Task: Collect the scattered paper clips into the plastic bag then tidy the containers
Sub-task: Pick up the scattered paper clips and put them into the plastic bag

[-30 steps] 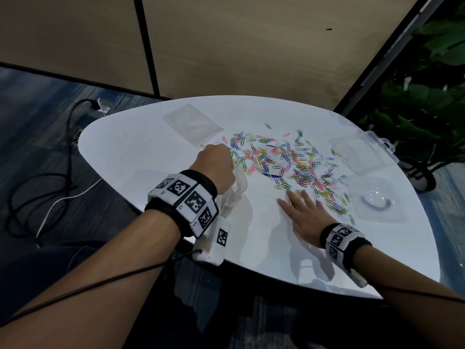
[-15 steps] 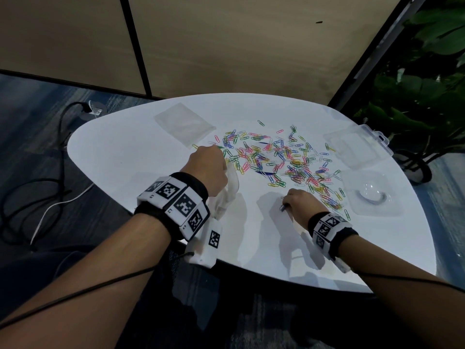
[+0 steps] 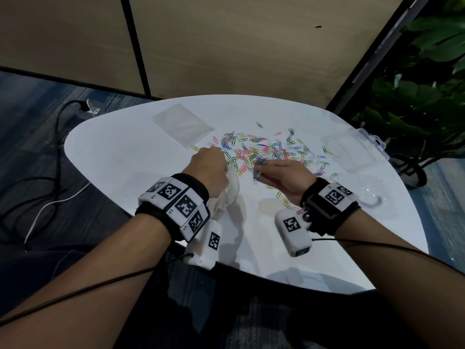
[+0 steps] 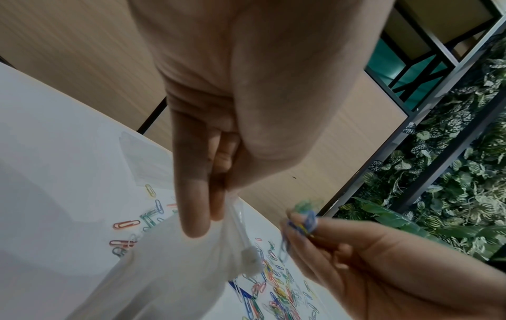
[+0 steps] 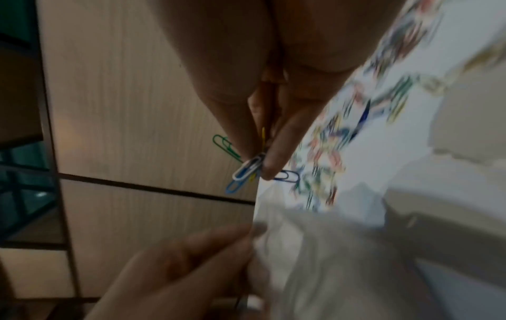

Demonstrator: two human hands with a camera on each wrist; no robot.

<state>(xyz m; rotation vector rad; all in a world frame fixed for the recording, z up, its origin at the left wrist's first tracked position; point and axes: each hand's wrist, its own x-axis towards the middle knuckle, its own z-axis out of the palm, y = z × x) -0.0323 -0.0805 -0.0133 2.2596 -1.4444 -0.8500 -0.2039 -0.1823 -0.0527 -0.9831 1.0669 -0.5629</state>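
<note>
Lifted off the worktop (image 3: 141,157) since half a second ago, right hand (image 3: 284,176) now raised above the near edge of the clip scatter and swung leftward toward the left hand (image 3: 210,172). Pinching a small bunch of paper clips (image 5: 247,167), right fingers (image 5: 282,140) curled tight against the thumb, with green, blue, white and yellow clips sticking out at the tips. Gripping the rim of the plastic bag (image 4: 170,266), left fingers (image 4: 191,205) curled round the bunched top edge, bag hanging down from them toward the near edge of the worktop; same grip and place as before. Held clips just beside the bag's mouth, apart from it, level with the left fingertips. Loose paper clips (image 3: 266,149) spread across the middle of the worktop, beyond both hands, with a few trailing toward the near right edge beside the right wrist. Flat clear bag (image 3: 182,124) lying toward the far left edge. Clear plastic box (image 3: 352,149) at the far right edge, and a clear lid or tray (image 3: 375,200) nearer along the right edge, behind the right wrist band. Green plant (image 3: 422,96) beyond the right edge, dark cables (image 3: 50,177) on the floor to the left.
</note>
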